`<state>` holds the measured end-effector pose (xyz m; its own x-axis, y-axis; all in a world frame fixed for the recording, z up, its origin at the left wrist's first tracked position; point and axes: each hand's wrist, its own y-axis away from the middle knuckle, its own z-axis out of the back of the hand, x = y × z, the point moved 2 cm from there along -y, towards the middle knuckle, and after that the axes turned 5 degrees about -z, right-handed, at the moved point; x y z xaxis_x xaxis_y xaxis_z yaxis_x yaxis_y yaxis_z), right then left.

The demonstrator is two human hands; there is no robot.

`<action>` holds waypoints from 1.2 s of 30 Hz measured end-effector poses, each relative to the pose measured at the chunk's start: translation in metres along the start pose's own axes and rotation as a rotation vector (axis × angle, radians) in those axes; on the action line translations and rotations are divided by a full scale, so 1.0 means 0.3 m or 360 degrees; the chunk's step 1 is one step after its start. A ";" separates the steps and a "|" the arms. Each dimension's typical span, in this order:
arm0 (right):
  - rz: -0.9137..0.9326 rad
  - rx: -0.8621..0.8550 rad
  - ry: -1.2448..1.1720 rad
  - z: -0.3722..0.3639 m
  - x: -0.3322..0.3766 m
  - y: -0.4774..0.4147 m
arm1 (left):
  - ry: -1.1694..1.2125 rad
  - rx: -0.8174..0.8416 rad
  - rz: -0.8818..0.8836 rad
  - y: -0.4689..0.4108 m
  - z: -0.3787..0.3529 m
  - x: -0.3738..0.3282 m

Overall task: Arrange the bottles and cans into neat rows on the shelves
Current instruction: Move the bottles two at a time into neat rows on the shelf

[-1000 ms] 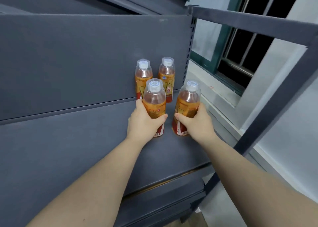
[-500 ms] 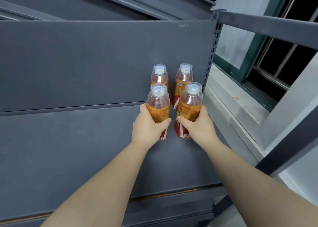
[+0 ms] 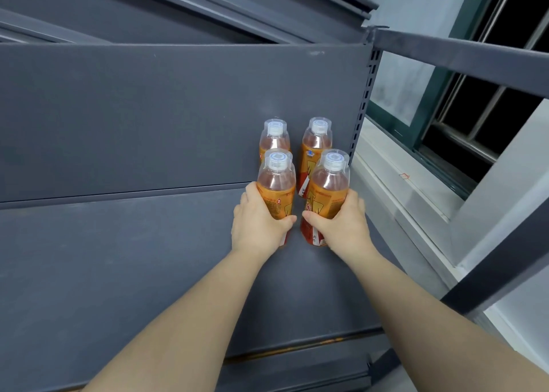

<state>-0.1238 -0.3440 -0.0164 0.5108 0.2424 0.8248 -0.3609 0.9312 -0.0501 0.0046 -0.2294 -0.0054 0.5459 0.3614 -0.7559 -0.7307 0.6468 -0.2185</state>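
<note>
Orange-labelled drink bottles with clear caps stand in a two-by-two block at the right end of a grey shelf point(image 3: 118, 258). My left hand point(image 3: 258, 222) grips the front left bottle point(image 3: 276, 183) around its label. My right hand point(image 3: 341, 225) grips the front right bottle point(image 3: 328, 189) the same way. Both front bottles stand upright on the shelf, close together. Behind them, against the grey back panel point(image 3: 148, 118), stand the back left bottle point(image 3: 274, 137) and the back right bottle point(image 3: 316, 142).
The shelf's perforated upright point(image 3: 367, 94) rises just right of the bottles. Beyond it are a white sill point(image 3: 416, 189) and a dark window point(image 3: 490, 118). A grey frame bar point(image 3: 460, 55) crosses at the upper right. The shelf's front edge point(image 3: 297, 347) lies below my forearms.
Both hands have stayed on the front bottles, which have edged a little closer to the back pair. The view has shifted, so the bottles sit further right in the frame.
</note>
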 end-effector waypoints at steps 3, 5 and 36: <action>0.0038 0.0095 -0.0128 0.009 -0.010 -0.002 | 0.0261 0.0088 0.0029 -0.005 0.010 0.021; 0.0032 0.0140 -0.0256 0.018 -0.018 0.004 | 0.0368 0.0168 0.0029 -0.007 0.023 0.033; 0.0030 0.0106 -0.0146 -0.033 -0.022 -0.077 | 0.0209 0.0031 0.0028 -0.060 -0.076 0.025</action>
<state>-0.1111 -0.3643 -0.0263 0.4308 0.2311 0.8724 -0.4225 0.9058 -0.0313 0.0124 -0.2536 -0.0210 0.4738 0.2827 -0.8340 -0.7308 0.6546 -0.1933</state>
